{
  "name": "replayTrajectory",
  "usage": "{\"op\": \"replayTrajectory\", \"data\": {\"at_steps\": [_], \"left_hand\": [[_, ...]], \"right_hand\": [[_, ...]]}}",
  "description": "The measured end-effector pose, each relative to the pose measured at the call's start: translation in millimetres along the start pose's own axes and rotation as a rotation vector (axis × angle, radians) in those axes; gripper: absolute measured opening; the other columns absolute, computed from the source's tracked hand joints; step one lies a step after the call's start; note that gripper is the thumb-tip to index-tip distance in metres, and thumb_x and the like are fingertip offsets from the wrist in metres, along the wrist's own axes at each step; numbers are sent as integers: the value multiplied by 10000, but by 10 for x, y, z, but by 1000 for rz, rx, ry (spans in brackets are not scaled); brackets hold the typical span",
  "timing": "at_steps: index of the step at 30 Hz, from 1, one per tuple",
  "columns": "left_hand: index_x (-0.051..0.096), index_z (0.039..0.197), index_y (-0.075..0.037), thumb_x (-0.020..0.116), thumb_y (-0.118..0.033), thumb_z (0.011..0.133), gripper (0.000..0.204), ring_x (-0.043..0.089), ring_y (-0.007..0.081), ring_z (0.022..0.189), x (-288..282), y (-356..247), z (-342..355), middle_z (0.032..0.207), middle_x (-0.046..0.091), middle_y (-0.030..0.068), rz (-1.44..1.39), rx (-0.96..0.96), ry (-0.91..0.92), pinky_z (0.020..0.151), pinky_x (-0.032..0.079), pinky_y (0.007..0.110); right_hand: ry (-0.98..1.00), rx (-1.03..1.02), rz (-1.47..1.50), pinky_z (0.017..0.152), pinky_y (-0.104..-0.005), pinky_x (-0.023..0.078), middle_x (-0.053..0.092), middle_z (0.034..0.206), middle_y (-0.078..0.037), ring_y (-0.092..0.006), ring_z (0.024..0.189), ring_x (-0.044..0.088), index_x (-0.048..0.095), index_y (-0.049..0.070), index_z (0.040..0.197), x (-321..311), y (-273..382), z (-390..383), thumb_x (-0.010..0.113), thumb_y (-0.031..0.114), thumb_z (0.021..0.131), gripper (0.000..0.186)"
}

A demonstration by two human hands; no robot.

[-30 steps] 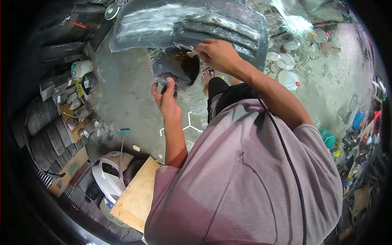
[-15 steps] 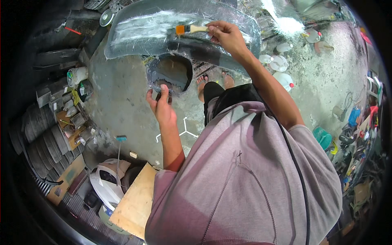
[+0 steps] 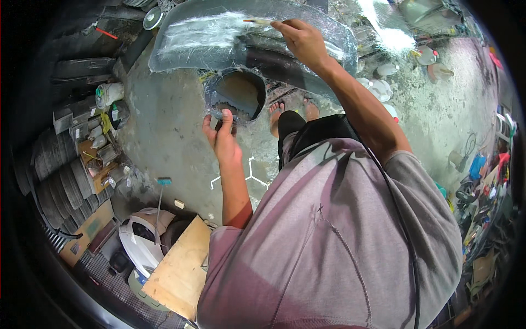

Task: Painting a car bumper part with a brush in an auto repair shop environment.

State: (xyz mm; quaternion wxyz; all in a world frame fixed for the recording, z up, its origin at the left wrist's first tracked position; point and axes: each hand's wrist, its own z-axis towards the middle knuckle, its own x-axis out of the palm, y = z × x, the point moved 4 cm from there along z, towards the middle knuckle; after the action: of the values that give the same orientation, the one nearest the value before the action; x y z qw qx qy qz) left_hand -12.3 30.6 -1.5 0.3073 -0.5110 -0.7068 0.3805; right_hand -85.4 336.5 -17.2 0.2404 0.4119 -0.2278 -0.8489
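Fisheye view from the wearer's head, left of two side-by-side cameras, facing steeply down, shirt [image 3: 334, 247] close and large, left hand [image 3: 224, 143] and right hand [image 3: 304, 44] farther out, floor [image 3: 159, 120] beyond.

So your floor [image 3: 164, 120] is grey, concrete-looking and pretty stained, lit way brighter around 2 o'clock and going murky toward 10. You've got a long jumbled heap of clutter [image 3: 487, 186] out at 3, dark curved panels [image 3: 68, 183] stacked at 9, a blue-headed broom [image 3: 164, 181] between 8 and 9, ribbed sheeting [image 3: 104, 286] at 8 and a plywood board [image 3: 178, 266] at 7.
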Motion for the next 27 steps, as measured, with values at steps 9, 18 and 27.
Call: {"op": "replayTrajectory", "data": {"at_steps": [9,18,27], "left_hand": [[302,1378,-117,797,-190,822,747,530,186,1085,-24,35,39,1215,569,101,1,-13,2,867,406,351],[282,1405,-116,781,-204,839,759,507,206,1133,-38,32,38,1263,548,113,32,-23,10,904,379,372],[275,1427,-167,788,-310,824,805,483,223,1124,-85,76,86,1286,513,65,73,-10,24,883,340,421]], "right_hand": [[-14,-4,11,765,-411,535,650,1030,-99,-325,890,647,678,146,1126,47,-30,-42,590,78,837,310],[-18,167,164,709,-425,521,643,878,-123,-338,797,639,700,122,1062,-89,33,-157,612,115,869,212],[50,146,72,711,-430,530,640,927,-135,-353,806,644,689,147,1087,-167,52,-263,578,123,889,228]]}}
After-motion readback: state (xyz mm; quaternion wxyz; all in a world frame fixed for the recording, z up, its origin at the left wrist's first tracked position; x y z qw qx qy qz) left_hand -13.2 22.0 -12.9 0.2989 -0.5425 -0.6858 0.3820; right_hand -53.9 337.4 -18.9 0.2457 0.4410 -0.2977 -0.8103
